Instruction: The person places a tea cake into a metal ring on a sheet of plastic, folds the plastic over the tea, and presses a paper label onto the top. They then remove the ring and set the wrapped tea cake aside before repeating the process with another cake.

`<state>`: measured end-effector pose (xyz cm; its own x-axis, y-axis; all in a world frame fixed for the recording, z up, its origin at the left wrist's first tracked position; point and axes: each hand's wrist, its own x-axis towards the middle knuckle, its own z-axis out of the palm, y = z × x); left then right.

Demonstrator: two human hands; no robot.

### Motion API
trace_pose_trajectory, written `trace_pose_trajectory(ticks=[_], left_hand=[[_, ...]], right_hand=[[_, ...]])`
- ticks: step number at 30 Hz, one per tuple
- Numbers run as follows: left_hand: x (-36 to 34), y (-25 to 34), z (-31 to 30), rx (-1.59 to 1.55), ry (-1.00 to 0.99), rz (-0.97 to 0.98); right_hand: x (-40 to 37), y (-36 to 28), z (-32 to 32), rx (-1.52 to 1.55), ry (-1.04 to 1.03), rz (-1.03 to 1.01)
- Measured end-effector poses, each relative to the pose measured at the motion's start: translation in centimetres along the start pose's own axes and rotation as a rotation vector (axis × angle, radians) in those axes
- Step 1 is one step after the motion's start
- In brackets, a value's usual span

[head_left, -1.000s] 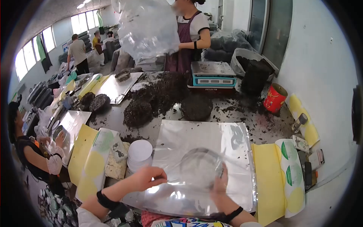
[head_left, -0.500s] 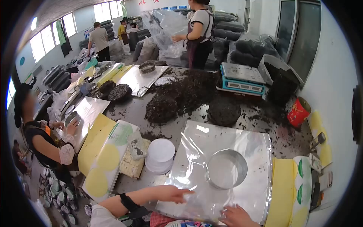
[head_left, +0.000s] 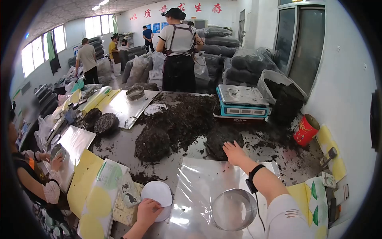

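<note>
My left hand (head_left: 149, 210) is at the stack of round white paper discs (head_left: 158, 192), fingers closed on the edge of the top disc. My right hand (head_left: 234, 153) reaches forward, fingers stretched out over the near edge of a round dark cake of shredded leaf-like material (head_left: 218, 139). Below my right forearm, a metal ring (head_left: 234, 210) stands on a shiny clear-film sheet (head_left: 191, 179). Another dark round cake (head_left: 152, 143) sits further left, beside a loose heap of the same dark material (head_left: 191, 109).
A blue digital scale (head_left: 242, 104) stands at the back, with a bag of dark material (head_left: 286, 95) beside it. A red can (head_left: 306, 130) is at the right. Yellow-and-white printed sheets (head_left: 99, 199) lie left. A co-worker (head_left: 36, 175) works at the left; another person (head_left: 178, 51) stands behind the table.
My left hand has moved left to the white discs. My right hand has gone from the film's near edge forward to the dark cake. The standing person has turned away.
</note>
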<state>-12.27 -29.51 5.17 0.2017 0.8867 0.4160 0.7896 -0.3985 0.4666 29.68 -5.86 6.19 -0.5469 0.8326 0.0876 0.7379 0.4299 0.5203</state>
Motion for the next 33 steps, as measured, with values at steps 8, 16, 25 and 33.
trace_pose_trajectory(ticks=[8,16,25,33], left_hand=[[3.6,4.4,-1.0,-0.262,0.047,-0.142],[1.9,19.8,10.5,-0.471,-0.317,0.576],[5.3,18.4,9.5,-0.137,-0.419,0.61],[9.0,19.5,10.5,-0.014,-0.941,0.582]], right_hand=[[-4.1,3.4,-2.5,0.38,0.384,0.003],[-19.9,-1.4,-15.1,0.515,0.439,0.014],[-31.7,-14.1,-14.3,0.694,0.215,0.04],[-22.6,-6.5,-11.8,0.892,-0.277,-0.103]])
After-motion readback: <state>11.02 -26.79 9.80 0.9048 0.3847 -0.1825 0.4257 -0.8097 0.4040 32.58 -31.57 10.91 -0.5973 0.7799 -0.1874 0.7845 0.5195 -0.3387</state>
